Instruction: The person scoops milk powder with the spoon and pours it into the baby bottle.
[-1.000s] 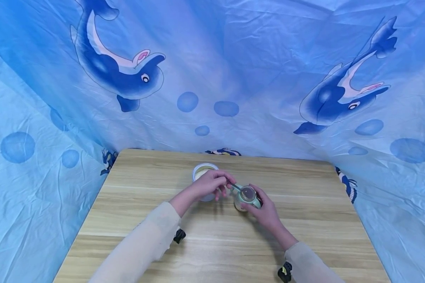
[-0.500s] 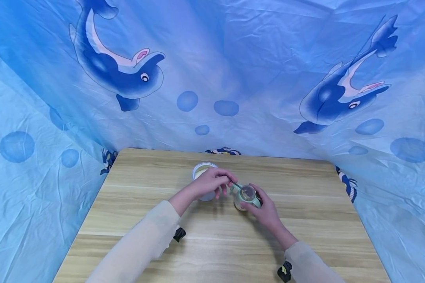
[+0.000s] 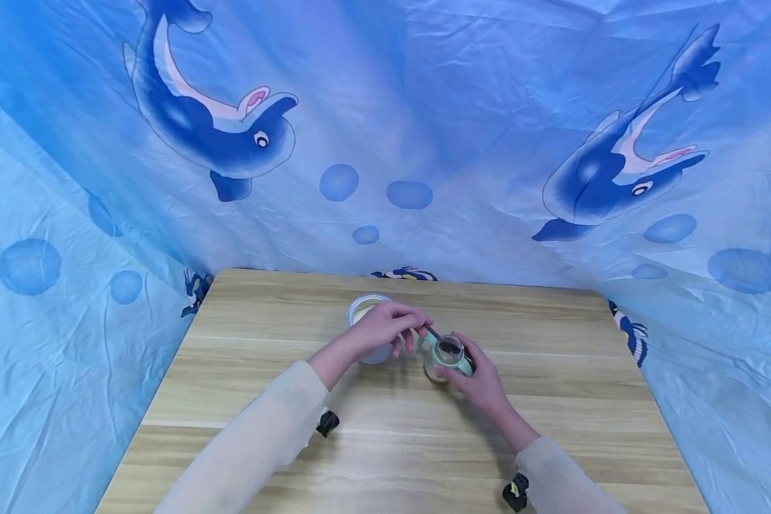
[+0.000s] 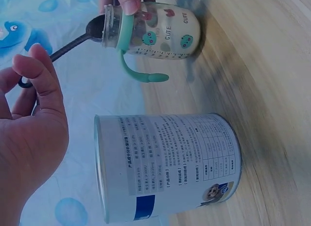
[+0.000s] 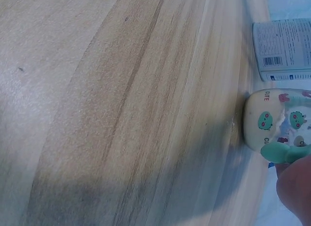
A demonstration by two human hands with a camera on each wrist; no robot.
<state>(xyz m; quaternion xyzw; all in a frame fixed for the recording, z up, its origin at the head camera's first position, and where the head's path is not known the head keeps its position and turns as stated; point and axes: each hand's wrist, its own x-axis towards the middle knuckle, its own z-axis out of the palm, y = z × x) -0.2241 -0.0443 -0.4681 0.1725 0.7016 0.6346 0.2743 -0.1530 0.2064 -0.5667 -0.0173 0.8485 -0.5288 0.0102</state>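
Observation:
My left hand [image 3: 385,330] pinches the thin handle of a dark spoon [image 4: 95,29] between thumb and fingers. The spoon's bowl is tipped into the mouth of a clear baby bottle [image 4: 170,34] with a green collar and green side handles [image 5: 284,152]. Pale, cream-coloured powder fills the bottle's lower part, and the bottle stands upright on the table. Around its upper part, my right hand [image 3: 478,375] grips it, thumb at the collar. A white can [image 4: 170,167] with printed labels stands open next to the bottle, partly hidden under my left hand in the head view.
The wooden table [image 3: 385,457] has a blue curtain [image 3: 475,143] with dolphins behind it and at both sides. The can and the bottle stand close together toward the far half of the table.
My left hand has shifted slightly right, and the spoon has turned over at the bottle's mouth, its dark bowl now showing. The right hand and bottle have stayed in place.

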